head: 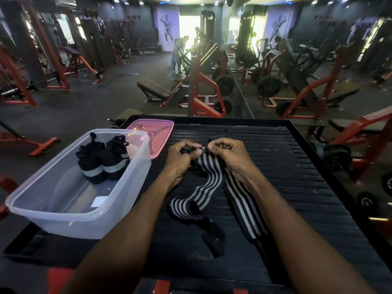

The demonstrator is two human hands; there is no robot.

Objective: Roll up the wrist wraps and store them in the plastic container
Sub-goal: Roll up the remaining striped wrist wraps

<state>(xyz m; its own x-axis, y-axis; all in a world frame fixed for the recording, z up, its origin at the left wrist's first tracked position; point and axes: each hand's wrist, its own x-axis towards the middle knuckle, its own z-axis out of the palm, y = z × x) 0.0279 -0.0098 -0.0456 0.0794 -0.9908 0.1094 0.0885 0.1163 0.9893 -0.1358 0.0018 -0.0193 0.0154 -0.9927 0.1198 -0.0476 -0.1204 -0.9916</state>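
A black-and-grey striped wrist wrap (209,177) lies unrolled on the black ribbed platform (297,187), curving toward me and ending in a black tab. My left hand (182,155) and my right hand (228,153) both pinch its far end between thumbs and curled fingers. A second striped wrap (244,206) lies straight beside it, partly under my right forearm. The clear plastic container (48,209) stands at the left, holding two rolled black wraps (104,160) upright at its far end.
A pink lid (158,134) lies behind the container on the platform's far left corner. Red-and-black gym machines, benches and weight plates fill the floor beyond. A person stands far back by a machine. A mirror runs along the right.
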